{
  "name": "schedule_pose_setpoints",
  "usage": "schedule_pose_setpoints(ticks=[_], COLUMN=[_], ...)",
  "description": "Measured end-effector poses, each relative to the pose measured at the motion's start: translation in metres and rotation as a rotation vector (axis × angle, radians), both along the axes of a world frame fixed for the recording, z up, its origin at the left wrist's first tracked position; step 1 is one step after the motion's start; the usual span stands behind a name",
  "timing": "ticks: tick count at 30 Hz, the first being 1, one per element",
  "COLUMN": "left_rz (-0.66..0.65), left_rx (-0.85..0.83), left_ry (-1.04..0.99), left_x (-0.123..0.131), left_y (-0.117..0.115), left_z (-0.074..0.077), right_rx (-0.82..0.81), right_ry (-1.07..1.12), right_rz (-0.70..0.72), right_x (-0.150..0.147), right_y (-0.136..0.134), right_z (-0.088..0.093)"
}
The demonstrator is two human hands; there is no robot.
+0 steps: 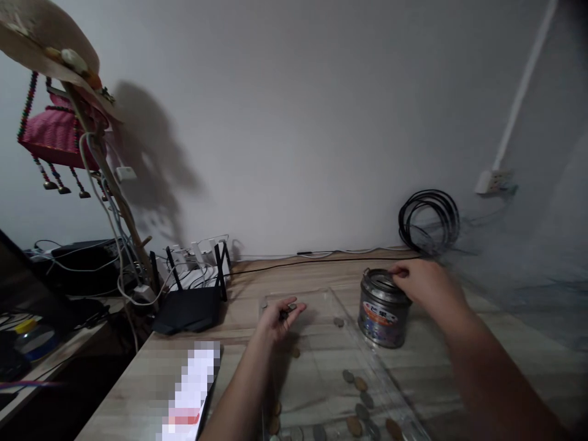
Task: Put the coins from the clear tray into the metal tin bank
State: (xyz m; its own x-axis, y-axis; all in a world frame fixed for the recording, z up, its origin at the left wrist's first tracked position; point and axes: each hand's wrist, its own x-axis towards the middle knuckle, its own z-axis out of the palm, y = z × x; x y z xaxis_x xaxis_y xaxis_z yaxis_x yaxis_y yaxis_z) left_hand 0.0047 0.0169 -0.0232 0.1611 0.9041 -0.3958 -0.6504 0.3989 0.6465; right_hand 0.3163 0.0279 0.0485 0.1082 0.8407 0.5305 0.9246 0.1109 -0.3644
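My left hand (275,323), palm up with curled fingers, cradles several coins (289,308) above the far end of a clear plastic tray (328,299). My right hand (429,285) is at the top of a grey metal tin (382,334) with a printed label. Its fingertips are pinched together over the tin's right rim; whatever they hold is hidden. Loose silver and copper-coloured coins (361,384) lie in the tray, mostly at its near end. One silver coin (339,321) rests near the tray's far right side. The tin's inside cannot be made out.
A phone-like screen (193,392) lies left of the tray. Behind it stand a black router (188,309) and tangled cables. A black cable coil (429,220) leans against the wall behind the tin. A straw hat (55,43) and pink bag (57,131) hang at left.
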Motion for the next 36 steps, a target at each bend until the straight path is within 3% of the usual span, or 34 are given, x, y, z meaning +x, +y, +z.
schedule_pose_setpoints(ticks=[3, 5, 8, 10, 14, 17, 19, 22, 25, 28, 30, 36], left_rz=[-0.003, -0.016, -0.05, -0.1, -0.277, -0.376, -0.411, -0.422, -0.39, -0.348, -0.341, -0.291], left_rx=[0.028, 0.055, 0.094, 0.123, 0.183, 0.204, 0.202, 0.179, 0.131, 0.105, 0.101, 0.121], left_ry=[0.044, 0.055, 0.091, 0.128, 0.161, 0.179, 0.183, 0.133, 0.105, 0.145, 0.169, 0.195], left_x=[0.002, 0.002, 0.002, 0.002, 0.003, 0.003, 0.003, 0.003, 0.003, 0.004, 0.005, 0.006], left_y=[-0.003, -0.005, -0.006, -0.007, -0.01, -0.011, -0.011, -0.011, -0.011, -0.011, -0.011, -0.008], left_z=[0.004, 0.006, 0.006, 0.005, 0.004, 0.003, 0.002, 0.003, 0.004, 0.005, 0.005, 0.002], right_rx=[-0.147, -0.141, 0.131, 0.241, -0.033, -0.212, -0.283, -0.164, 0.055, -0.085, -0.163, -0.163], right_ry=[-0.041, -0.073, -0.092, -0.042, -0.009, -0.007, 0.038, 0.08, 0.001, -0.087, -0.103, -0.033], right_rz=[-0.021, 0.008, 0.035, 0.164, 0.526, 0.581, 0.586, 0.504, 0.206, -0.102, -0.132, -0.062], right_x=[-0.007, -0.014, -0.036, -0.062, -0.121, -0.15, -0.154, -0.136, -0.095, -0.052, -0.032, -0.007], right_y=[-0.004, -0.007, -0.014, -0.02, -0.028, -0.026, -0.024, -0.022, -0.022, -0.019, -0.015, -0.004], right_z=[0.006, 0.011, 0.014, 0.008, -0.027, -0.052, -0.056, -0.038, -0.005, 0.017, 0.02, 0.008])
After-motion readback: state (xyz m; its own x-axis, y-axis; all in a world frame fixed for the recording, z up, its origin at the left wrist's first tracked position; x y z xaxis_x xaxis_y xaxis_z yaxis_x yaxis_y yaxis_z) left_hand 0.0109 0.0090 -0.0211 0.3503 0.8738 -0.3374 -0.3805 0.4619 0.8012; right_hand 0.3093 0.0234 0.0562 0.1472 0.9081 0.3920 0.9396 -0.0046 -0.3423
